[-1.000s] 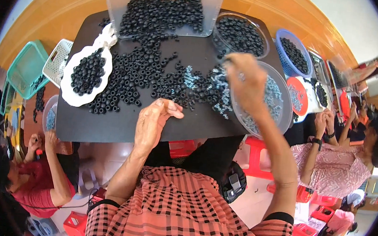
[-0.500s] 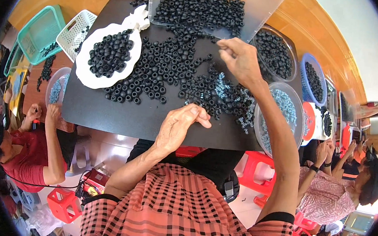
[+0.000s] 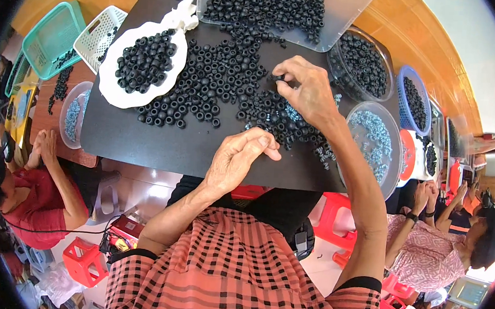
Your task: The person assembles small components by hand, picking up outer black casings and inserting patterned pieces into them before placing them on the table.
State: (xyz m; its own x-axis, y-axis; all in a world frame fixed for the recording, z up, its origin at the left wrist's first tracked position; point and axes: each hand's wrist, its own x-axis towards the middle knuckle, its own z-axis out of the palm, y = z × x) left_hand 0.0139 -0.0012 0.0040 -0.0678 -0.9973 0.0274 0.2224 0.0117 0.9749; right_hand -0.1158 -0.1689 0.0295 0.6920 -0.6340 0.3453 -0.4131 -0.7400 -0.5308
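My right hand (image 3: 309,92) is raised over the dark table (image 3: 143,155), thumb and forefinger pinching a small black ring (image 3: 278,77). My left hand (image 3: 241,157) hovers near the table's front edge, its fingers curled together; whatever they hold is hidden. Beyond it spreads a loose pile of black ring-shaped parts (image 3: 206,84). Small blue-and-dark pieces (image 3: 292,113) lie among the rings below my right hand.
A white scalloped plate (image 3: 109,80) of black rings stands at left. At the back, a clear bin (image 3: 334,16) lies tipped toward me. Tubs of black rings (image 3: 359,67) and bluish pieces (image 3: 370,141) stand at right. Co-workers sit on both sides.
My right hand has come down from the bin's edge toward me, and a black ring now shows in its fingertips. My left hand has barely moved.
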